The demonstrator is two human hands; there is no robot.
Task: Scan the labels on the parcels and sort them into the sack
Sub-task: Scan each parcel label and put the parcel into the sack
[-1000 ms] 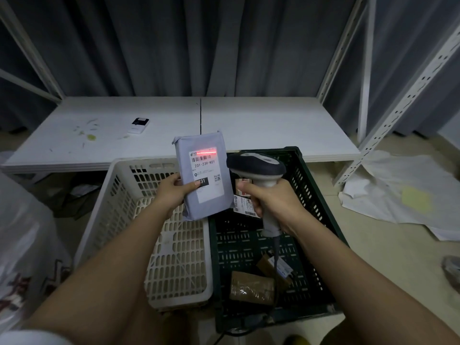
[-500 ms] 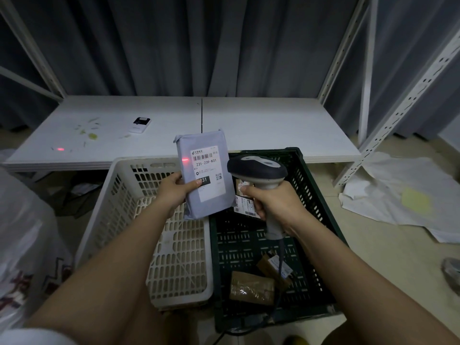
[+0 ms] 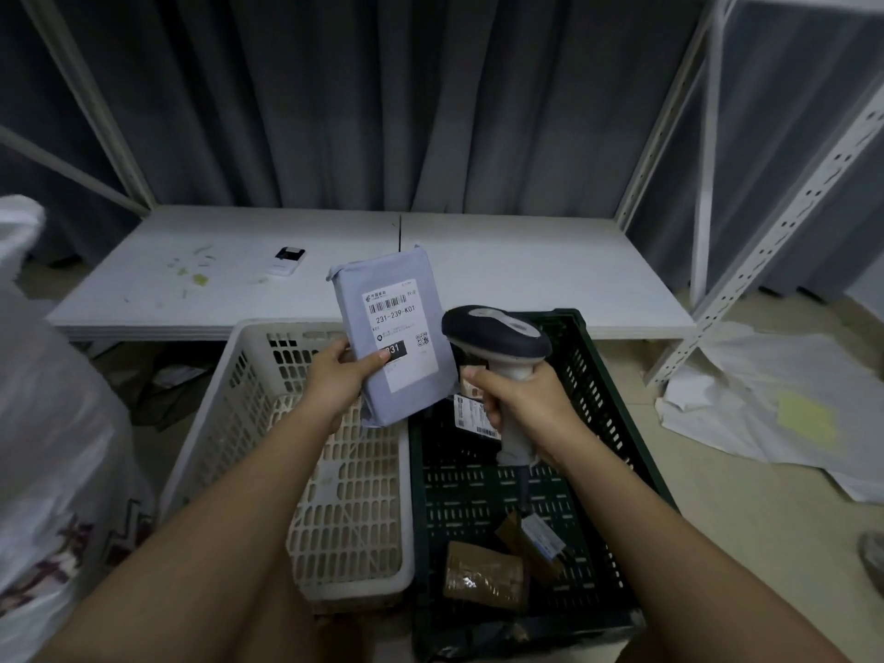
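Note:
My left hand [image 3: 340,375] grips a flat grey parcel [image 3: 416,380] by its lower left edge, thumb on the white label, which faces me. The parcel is tilted and held above the gap between two crates. My right hand [image 3: 519,399] grips the handle of a barcode scanner [image 3: 495,339], whose dark head sits just right of the parcel. No red beam shows on the label. A white sack [image 3: 52,423] bulges at the left edge.
A white crate [image 3: 248,375] stands on the left and a dark green crate [image 3: 602,404] on the right, holding a brown taped parcel [image 3: 483,576], a small labelled box [image 3: 535,543] and another labelled parcel [image 3: 471,413]. A low white shelf board [image 3: 526,270] behind carries a small device [image 3: 286,259]. Crumpled paper [image 3: 775,399] lies right.
The red scan line crossed the label's barcode, slid off to the left, and is gone now. Both hands and the parcel stayed almost where they were.

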